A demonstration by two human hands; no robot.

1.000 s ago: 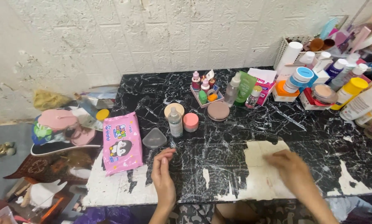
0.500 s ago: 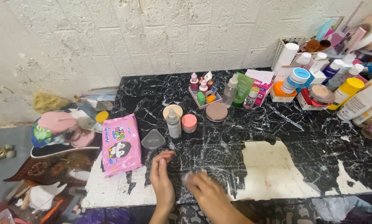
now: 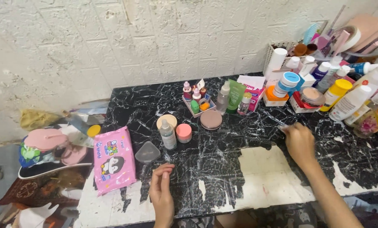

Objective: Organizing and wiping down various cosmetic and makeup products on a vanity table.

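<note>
head view: right hand (image 3: 299, 141) now lies further right and further back on the black marble-patterned tabletop (image 3: 239, 139) than half a second ago, when it was low beside the left hand (image 3: 161, 194); a second ago it sat over the worn white patch (image 3: 265, 169). left hand has barely shifted, resting on its edge at the front of the table, fingers loosely curled together, holding nothing visible. right hand is knuckles up, fingers bent down to the surface; something small and pale shows at the fingertips, blurred, so i cannot tell whether it pinches anything.

nearest the left hand: clear rounded-triangle plastic case (image 3: 147, 152), just behind the fingers, apart from them. beside it, flat pink soft wipes pack with cartoon print (image 3: 112, 158), lying at the left edge. behind the case: small clear bottle with grey cap (image 3: 168, 134), pink-lidded round jar (image 3: 183, 133), brown round compact (image 3: 210, 119). green squeeze tube (image 3: 236, 96) stands upright further back. yellow-capped white bottle (image 3: 335, 94) leans among the crowded containers at right rear.
</note>
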